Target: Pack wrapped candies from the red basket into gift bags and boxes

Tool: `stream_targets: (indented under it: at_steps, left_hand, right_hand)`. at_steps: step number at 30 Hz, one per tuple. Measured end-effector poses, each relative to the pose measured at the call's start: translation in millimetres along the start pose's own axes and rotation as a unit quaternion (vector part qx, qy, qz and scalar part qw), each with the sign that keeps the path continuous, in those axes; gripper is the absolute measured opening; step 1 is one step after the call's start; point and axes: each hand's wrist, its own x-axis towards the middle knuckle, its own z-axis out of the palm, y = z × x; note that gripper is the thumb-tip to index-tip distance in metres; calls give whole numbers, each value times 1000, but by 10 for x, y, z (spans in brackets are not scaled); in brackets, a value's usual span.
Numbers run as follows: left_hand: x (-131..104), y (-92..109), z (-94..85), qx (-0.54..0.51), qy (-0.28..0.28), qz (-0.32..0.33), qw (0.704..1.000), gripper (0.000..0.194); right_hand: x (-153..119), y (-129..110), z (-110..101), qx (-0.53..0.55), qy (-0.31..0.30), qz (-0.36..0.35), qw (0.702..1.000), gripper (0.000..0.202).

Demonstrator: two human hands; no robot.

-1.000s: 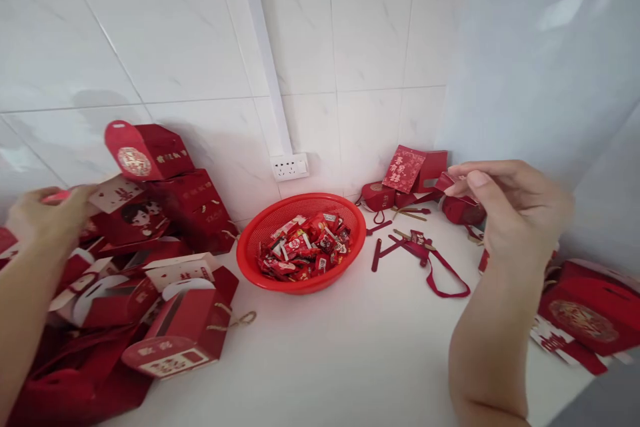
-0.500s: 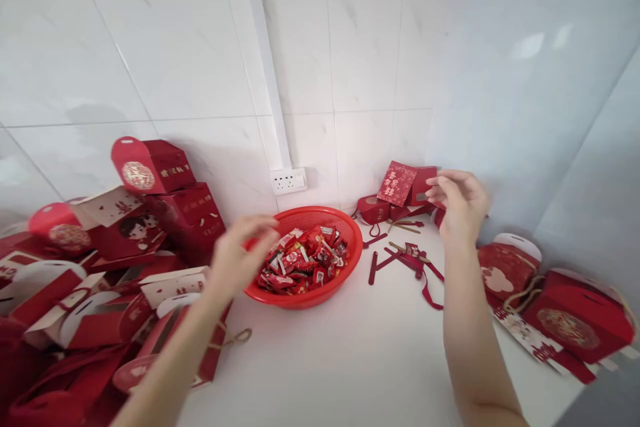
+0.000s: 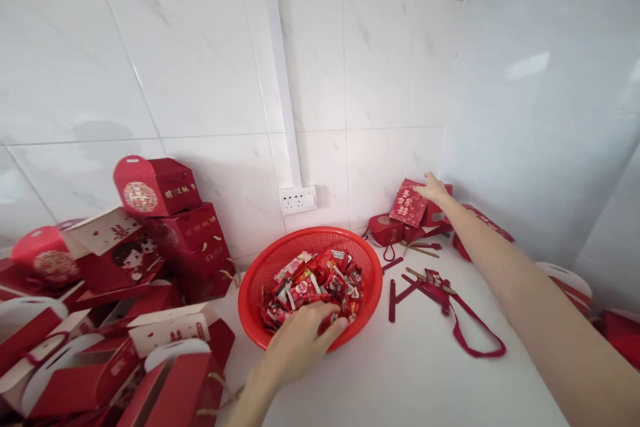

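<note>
A red plastic basket (image 3: 246, 307) stands on the white table and holds a heap of small wrapped candies (image 3: 305, 288). Over the basket's near rim reaches my left hand (image 3: 303, 337), thumb and fingers apart, fingertips at the candies and partly out of sight. At the back right, my right hand (image 3: 434, 188) is at the top edge of a red gift box (image 3: 434, 215), its thumb and a finger spread; its other fingers are hidden. Beside it, a patterned red card panel with gold lettering (image 3: 407, 203) leans above a smaller red box (image 3: 385, 230).
Open red gift boxes (image 3: 175, 387) are heaped at the left, with a stack of closed ones (image 3: 187, 227) against the wall. Dark red ribbons (image 3: 475, 347) and strips (image 3: 392, 300) lie right of the basket. A wall socket (image 3: 299, 199) is behind.
My left hand has moved right and down to the candies in the basket. My right hand has gone farther back to the red box. The camera view has shifted.
</note>
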Motion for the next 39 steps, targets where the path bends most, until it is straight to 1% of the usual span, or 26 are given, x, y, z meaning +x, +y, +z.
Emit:
stream_targets:
  at_steps: [3, 5, 8, 10, 12, 14, 16, 20, 23, 25, 27, 29, 32, 33, 34, 36, 38, 39]
  left_hand:
    - [7, -14, 38, 8, 0, -24, 1000, 50]
    - [17, -24, 55, 14, -8, -38, 999, 49]
    - [28, -25, 61, 20, -19, -50, 998, 47]
    - [27, -19, 56, 20, -23, -52, 998, 46]
    - [20, -12, 50, 19, -22, -51, 998, 46]
    - [11, -6, 45, 16, -17, -46, 999, 46]
    - [5, -4, 44, 12, -10, -38, 999, 46]
    - [6, -21, 44, 10, 1, -24, 1000, 47]
    - [14, -34, 36, 14, 3, -10, 1000, 49]
    - [17, -22, 23, 23, 3, -4, 1000, 50]
    - [15, 11, 3, 31, 1, 2, 1000, 49]
    - [7, 51, -17, 34, 2, 9, 999, 48]
    - [5, 66, -27, 32, 10, 27, 999, 47]
    - [14, 48, -22, 31, 12, 37, 999, 47]
    - [32, 19, -14, 30, 17, 49, 998, 47]
    - [87, -52, 6, 25, 40, 72, 996, 44]
    - [145, -83, 19, 7, 103, 100, 990, 41]
    - [156, -62, 17, -8, 144, 118, 982, 39]
  right_hand:
    - [142, -108, 147, -43, -4, 19, 999, 86]
    - [211, -187, 260, -61, -7, 36, 997, 95]
    - [253, -258, 432, -83, -9, 63, 995, 98]
    - [235, -260, 532, -96, -7, 72, 993, 91]
    - [187, -240, 607, -103, -1, 68, 992, 76]
    - [127, -216, 650, -104, 6, 49, 993, 59]
    - [69, -199, 654, -97, 8, 19, 995, 46]
    - [-38, -186, 550, -53, 1, -36, 998, 34]
    - [-147, -189, 371, -1, 8, -64, 998, 31]
    - [-261, -192, 201, 40, 26, -78, 996, 24]
    - [-433, -174, -8, 83, 47, -89, 991, 12]
    - [-692, -109, -240, 126, 58, -99, 985, 17]
    - [-1278, 90, -562, 179, 54, -117, 975, 23]
    - [-1519, 169, -640, 232, 38, -139, 962, 25]
    - [-1774, 247, -695, 266, 28, -159, 950, 25]
    - [-2290, 379, -721, 260, 8, -197, 945, 20]
    - [-2756, 463, -642, 239, -18, -239, 941, 17]
    - [-2955, 489, -572, 238, -38, -252, 937, 19]
